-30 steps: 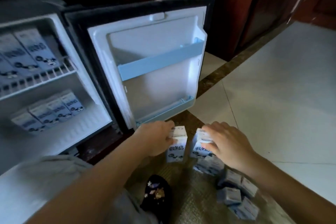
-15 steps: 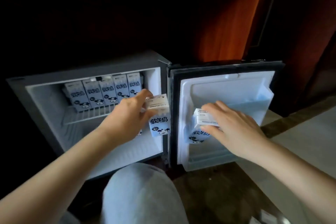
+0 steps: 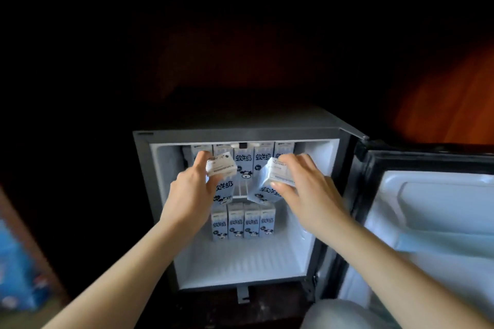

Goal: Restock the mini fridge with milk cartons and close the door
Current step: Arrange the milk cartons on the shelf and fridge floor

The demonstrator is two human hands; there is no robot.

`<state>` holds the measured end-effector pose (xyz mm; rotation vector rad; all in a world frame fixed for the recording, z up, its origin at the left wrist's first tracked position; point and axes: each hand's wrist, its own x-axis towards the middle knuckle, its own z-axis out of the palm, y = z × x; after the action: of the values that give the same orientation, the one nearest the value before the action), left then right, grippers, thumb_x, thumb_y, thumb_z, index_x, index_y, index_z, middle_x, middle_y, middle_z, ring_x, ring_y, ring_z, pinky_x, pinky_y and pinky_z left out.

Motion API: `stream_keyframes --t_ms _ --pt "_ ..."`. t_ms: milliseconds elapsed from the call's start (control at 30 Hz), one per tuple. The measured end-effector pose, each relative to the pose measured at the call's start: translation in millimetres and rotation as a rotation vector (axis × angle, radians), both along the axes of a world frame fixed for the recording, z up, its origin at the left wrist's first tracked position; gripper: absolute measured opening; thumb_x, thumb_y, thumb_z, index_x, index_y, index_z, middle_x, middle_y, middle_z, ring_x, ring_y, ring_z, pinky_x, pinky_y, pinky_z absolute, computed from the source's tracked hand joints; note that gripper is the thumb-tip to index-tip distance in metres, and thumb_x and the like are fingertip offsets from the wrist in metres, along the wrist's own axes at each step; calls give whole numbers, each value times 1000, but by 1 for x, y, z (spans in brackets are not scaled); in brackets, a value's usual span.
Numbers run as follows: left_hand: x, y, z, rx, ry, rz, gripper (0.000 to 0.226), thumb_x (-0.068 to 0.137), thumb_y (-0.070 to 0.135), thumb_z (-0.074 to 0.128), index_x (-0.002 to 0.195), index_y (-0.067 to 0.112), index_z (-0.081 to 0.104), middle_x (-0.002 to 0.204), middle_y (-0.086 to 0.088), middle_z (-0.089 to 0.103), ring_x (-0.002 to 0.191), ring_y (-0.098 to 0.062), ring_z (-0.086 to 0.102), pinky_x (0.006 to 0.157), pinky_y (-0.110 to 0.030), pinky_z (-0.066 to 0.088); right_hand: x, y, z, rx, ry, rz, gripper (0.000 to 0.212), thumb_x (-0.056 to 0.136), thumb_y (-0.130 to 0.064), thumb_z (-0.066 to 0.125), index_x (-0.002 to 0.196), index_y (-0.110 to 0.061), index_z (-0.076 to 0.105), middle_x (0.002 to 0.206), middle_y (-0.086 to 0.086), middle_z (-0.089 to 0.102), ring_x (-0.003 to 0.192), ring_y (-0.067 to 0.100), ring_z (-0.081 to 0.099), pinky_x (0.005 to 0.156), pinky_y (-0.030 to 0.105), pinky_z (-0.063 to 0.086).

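Observation:
The mini fridge (image 3: 144, 173) stands open, its door (image 3: 433, 222) swung out to the right. My left hand (image 3: 191, 195) grips a blue and white milk carton (image 3: 223, 181) by its top, in front of the upper shelf. My right hand (image 3: 307, 187) grips a second carton (image 3: 268, 184), tilted, just right of the first. Behind them a row of cartons (image 3: 263, 160) stands on the upper wire shelf. Several more cartons (image 3: 243, 222) stand in a row at the back of the fridge floor.
The front of the fridge floor (image 3: 240, 264) is bare white. The door's inner shelves (image 3: 443, 243) hold nothing. A blurred blue pack (image 3: 16, 275) sits at the far left. My grey-clad knee (image 3: 344, 315) is at the bottom edge. Dark wood surrounds the fridge.
Both hands have carried their cartons from the floor pile up into the fridge opening. My view has swung left, from the door to face the compartment.

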<state>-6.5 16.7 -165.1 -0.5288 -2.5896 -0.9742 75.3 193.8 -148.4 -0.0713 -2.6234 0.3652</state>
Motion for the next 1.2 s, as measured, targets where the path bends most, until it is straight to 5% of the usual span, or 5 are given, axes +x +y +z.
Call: stream_keyframes --t_ms 333,600,800,967,1200 --pt "-56 -9 -19 -124 72 13 33 97 25 44 128 15 34 102 -10 62 84 -32 62 68 -37 49 -90 -36 -33 0 32 55 35 92 -34 54 122 -19 44 121 -3 45 80 26 62 56 34 50" --pt "-71 -5 -35 22 50 -1 47 97 19 44 142 25 29 119 -5 61 97 -26 62 74 -30 44 -112 -34 -55 -52 49 142 44 92 -33 55 132 -17 44 125 -1 47 72 9 51 50 9 31" --pt "-82 -1 -55 204 -80 45 57 97 22 44 147 26 18 117 -1 62 95 -26 63 81 -38 52 -129 -39 -64 -391 87 102 53 90 -33 59 137 -17 41 127 -2 56 113 17 57 82 17 39" --pt "-100 3 -74 165 -189 51 56 95 15 43 146 10 21 146 -11 39 130 -26 43 102 -34 41 -141 -48 -82 -385 -49 -5 56 89 -35 60 136 -12 39 121 7 60 101 25 62 81 33 52" --pt "-116 -2 -90 181 -367 57 38 97 19 45 133 10 42 132 -8 56 119 -25 54 95 -29 42 -147 -46 -102 -232 -98 -118 35 87 -44 59 100 -12 53 90 2 60 83 24 62 64 37 53"
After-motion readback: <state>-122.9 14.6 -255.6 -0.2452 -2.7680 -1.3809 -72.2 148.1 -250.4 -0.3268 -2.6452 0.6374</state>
